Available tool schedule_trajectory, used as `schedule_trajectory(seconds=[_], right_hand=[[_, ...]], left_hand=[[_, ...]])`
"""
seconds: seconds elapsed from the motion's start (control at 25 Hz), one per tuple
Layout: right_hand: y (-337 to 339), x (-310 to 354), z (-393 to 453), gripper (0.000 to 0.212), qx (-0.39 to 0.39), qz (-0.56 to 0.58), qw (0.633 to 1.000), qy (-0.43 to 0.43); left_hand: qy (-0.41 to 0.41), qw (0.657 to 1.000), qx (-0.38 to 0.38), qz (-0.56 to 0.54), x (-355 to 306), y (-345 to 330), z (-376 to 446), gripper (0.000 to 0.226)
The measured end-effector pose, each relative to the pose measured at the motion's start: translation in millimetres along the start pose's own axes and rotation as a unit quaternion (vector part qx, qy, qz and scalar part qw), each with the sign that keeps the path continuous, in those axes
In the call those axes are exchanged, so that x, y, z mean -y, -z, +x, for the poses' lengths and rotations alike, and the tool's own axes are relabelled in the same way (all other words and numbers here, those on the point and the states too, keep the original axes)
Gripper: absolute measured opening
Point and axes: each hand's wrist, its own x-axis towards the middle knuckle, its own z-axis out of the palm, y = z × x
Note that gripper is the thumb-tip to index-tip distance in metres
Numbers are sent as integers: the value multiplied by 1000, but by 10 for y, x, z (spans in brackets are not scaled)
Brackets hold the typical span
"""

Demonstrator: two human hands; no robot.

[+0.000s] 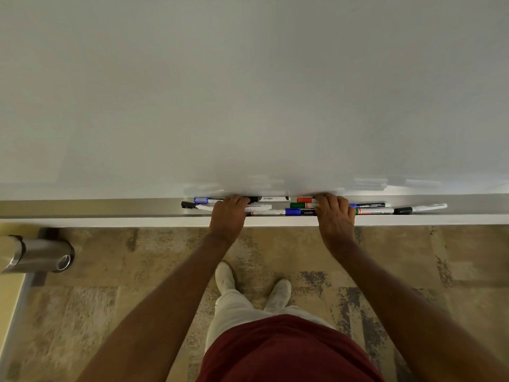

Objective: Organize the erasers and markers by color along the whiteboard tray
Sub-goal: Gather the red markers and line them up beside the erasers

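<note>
Several whiteboard markers lie jumbled in the grey metal tray [110, 208] under the whiteboard [248, 92]. My left hand [228, 216] rests palm down on the tray, fingers curled over a white marker [260, 207] and the end of a black marker [272, 199]. A blue-capped marker [201, 200] and a black-capped marker [188, 204] lie to its left. My right hand [336, 216] covers the barrels of a red-capped marker [304, 200] and a green-capped marker [297, 205]. A blue-capped marker [293, 211] lies between my hands. I see no eraser. What the fingers grip is hidden.
More markers lie right of my right hand, ending in a black-capped one [403, 210]. The tray's left stretch holds nothing. A metal cylinder fitting [46, 255] juts out at lower left. Patterned carpet [399, 257] and my own feet are below.
</note>
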Motion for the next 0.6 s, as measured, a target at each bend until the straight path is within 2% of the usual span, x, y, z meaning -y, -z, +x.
schedule_trajectory(seconds=[0.32,0.6], right_hand=[[-36,5,0,41,-31,3,999,3],[-22,-37,17,42,-5,13,1000,3]], left_hand=[[5,1000,12,19,-36,-34,-11,35],[19,1000,20,5,-100,-67,-39,38]])
